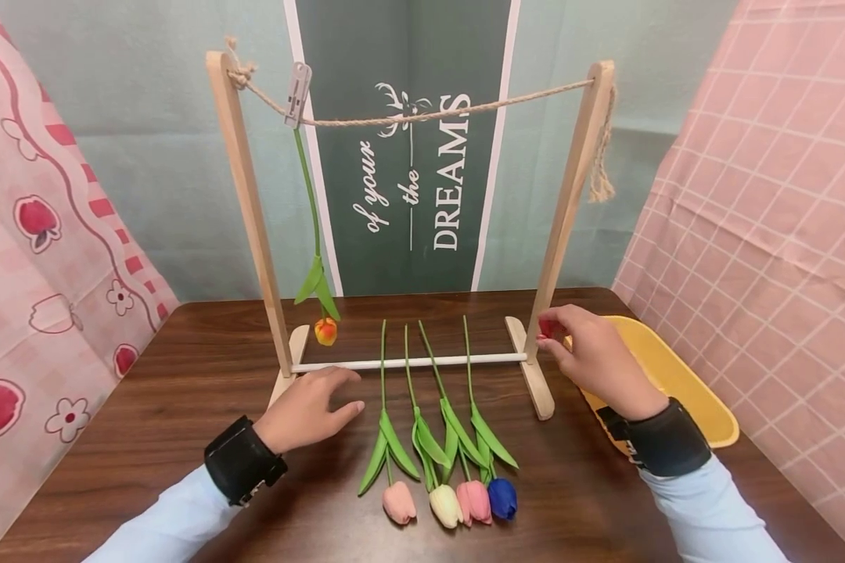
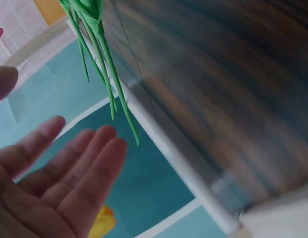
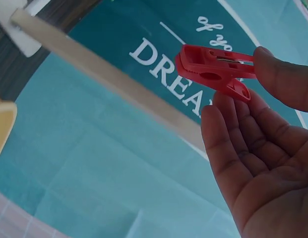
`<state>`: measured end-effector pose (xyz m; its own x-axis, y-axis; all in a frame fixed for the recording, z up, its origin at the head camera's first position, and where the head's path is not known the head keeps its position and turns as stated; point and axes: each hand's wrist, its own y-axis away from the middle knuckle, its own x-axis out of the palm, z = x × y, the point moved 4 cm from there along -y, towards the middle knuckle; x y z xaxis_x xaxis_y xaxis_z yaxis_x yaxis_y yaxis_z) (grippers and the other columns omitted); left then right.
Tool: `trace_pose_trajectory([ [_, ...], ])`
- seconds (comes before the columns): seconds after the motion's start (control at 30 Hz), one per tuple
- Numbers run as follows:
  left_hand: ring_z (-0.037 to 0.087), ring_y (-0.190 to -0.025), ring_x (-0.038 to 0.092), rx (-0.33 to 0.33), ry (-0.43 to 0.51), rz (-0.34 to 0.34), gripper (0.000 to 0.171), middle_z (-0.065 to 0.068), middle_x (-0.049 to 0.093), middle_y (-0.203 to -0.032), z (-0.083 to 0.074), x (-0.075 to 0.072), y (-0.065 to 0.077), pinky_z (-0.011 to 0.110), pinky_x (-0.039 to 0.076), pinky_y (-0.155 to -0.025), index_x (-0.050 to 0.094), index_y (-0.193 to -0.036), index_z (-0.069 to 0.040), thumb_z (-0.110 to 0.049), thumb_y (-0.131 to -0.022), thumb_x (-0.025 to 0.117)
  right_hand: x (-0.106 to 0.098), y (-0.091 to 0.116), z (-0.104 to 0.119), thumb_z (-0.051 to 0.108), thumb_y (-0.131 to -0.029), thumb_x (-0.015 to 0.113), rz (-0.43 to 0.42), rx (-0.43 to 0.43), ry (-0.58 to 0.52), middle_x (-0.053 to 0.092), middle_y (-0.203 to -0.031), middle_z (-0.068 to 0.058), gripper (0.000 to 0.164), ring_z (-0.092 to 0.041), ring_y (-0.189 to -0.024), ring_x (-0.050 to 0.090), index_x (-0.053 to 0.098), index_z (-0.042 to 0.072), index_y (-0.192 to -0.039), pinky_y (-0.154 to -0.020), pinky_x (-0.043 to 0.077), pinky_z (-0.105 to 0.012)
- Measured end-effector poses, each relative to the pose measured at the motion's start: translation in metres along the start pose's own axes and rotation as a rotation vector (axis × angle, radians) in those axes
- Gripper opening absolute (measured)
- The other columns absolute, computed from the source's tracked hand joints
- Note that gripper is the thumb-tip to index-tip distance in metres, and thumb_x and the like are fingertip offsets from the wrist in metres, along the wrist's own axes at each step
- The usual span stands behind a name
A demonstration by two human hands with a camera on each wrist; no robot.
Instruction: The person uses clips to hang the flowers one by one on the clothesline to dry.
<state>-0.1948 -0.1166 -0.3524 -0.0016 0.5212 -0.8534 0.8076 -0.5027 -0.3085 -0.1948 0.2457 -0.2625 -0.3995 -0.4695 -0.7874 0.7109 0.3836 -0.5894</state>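
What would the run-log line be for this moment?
right hand: pinches red clothespin | left hand: open beside four tulips | orange tulip: clipped to rope

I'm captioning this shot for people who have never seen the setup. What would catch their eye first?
Probably the wooden rack standing mid-table, with one tulip hanging head-down from a clip on its rope. Next, the four tulips lying side by side in front of it, between the hands. Then the red peg pinched in the right hand near the rack's right post, beside a yellow tray.
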Motion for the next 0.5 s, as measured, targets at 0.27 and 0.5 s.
trace_pose_trajectory([
  [0.27,0.019,-0.084,0.064,-0.183,0.167,0.051,0.032,0.008,0.068,-0.096,0.009,0.018,-0.016,0.037,0.052,-0.073,0.066,-0.112,-0.001,-0.023,-0.089,0.069,0.013,-0.002,0.011,0.003,-0.075,0.082,-0.001,0.008,-0.046,0.063,-0.091,-0.011,0.035,-0.023,-0.075,0.059,0.064,-0.002,-0.105,-0.065,0.054,-0.040],
  [0.5,0.020,-0.087,0.064,-0.294,0.243,0.043,0.027,0.005,0.068,-0.092,0.014,0.032,-0.028,0.038,0.052,-0.076,0.067,-0.104,0.001,-0.019,-0.086,0.071,0.026,-0.002,0.020,0.003,-0.076,0.081,0.013,0.009,-0.131,0.064,-0.093,-0.011,0.037,-0.025,-0.080,0.063,0.065,-0.003,-0.108,-0.069,0.056,-0.041],
])
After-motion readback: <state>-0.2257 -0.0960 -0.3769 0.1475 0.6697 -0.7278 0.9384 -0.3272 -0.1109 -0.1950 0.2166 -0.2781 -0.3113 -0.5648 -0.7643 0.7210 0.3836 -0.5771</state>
